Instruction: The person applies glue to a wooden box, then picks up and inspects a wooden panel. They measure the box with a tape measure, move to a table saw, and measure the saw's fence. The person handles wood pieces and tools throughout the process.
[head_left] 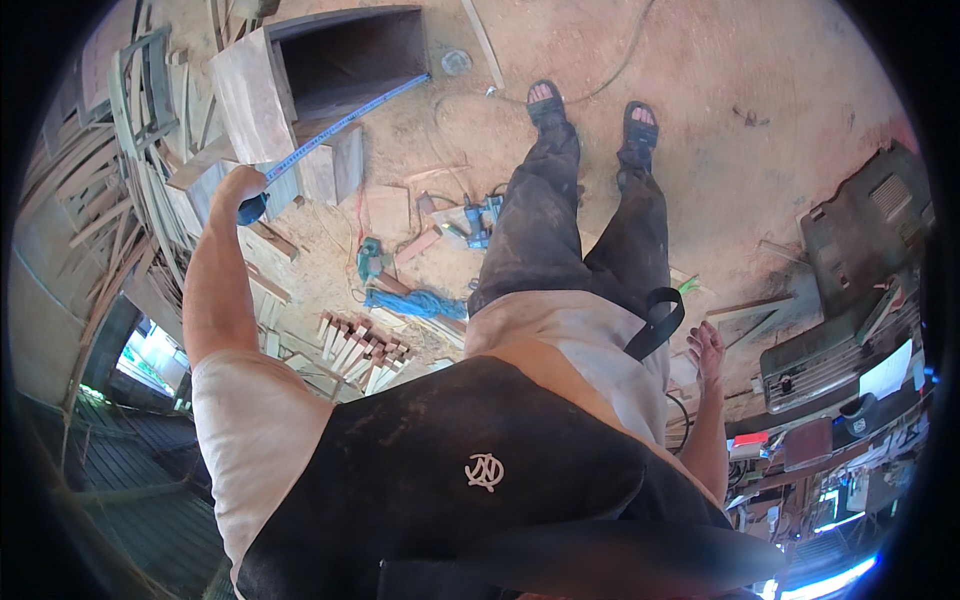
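My left hand (242, 184) is closed around the dark case of a tape measure (253, 209). Its pale blue blade (345, 121) stretches out to the upper right across the front of a wooden box (245, 92). The blade's far end lies by the box's right corner. A dark hollow shows inside this box, which is open on one side. My right hand (706, 345) hangs beside my right leg, away from the box, with its fingers loosely curled and apart and nothing seen in them.
Several wood strips (365, 350) lie heaped below a blue bundle (415, 303). Power tools (476, 222) and a green tool (370, 258) sit on the dusty floor. Long boards (100, 180) lean at the left. A cable (625, 60) crosses the floor near my feet. Dark panels (860, 230) stand right.
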The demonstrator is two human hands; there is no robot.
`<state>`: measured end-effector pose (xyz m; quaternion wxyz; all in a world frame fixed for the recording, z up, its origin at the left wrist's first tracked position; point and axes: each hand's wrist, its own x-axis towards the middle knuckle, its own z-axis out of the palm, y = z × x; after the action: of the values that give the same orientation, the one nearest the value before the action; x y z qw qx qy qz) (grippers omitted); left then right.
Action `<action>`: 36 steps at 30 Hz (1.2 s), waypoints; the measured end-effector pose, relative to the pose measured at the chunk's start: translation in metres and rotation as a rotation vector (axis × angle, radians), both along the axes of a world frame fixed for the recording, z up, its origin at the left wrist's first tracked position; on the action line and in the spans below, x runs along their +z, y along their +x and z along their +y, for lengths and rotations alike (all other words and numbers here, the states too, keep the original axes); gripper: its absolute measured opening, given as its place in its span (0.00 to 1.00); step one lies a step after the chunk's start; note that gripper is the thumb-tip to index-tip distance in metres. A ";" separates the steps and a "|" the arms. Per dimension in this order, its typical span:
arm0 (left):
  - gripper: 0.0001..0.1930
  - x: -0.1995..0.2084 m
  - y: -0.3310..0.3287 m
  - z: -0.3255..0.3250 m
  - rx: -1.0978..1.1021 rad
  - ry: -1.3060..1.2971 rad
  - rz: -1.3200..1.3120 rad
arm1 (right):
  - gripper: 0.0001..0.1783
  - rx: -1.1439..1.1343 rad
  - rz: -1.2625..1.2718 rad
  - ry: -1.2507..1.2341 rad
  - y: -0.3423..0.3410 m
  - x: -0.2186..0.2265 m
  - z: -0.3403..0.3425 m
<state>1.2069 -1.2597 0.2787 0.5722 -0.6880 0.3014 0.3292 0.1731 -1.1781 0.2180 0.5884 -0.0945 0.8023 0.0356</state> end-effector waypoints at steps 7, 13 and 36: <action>0.19 -0.013 0.037 0.010 -0.161 0.122 0.221 | 0.31 0.033 0.000 0.066 0.002 0.007 0.006; 0.16 -0.012 0.037 0.002 -0.359 0.092 0.349 | 0.33 0.035 0.006 0.083 0.007 0.005 0.008; 0.16 0.003 0.068 -0.007 -0.297 0.112 0.372 | 0.32 0.002 -0.073 0.148 0.011 -0.047 0.037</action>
<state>1.2750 -1.2669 0.2820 0.5863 -0.5310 0.4806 0.3787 0.1846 -1.1415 0.1707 0.6225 -0.0528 0.7754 0.0922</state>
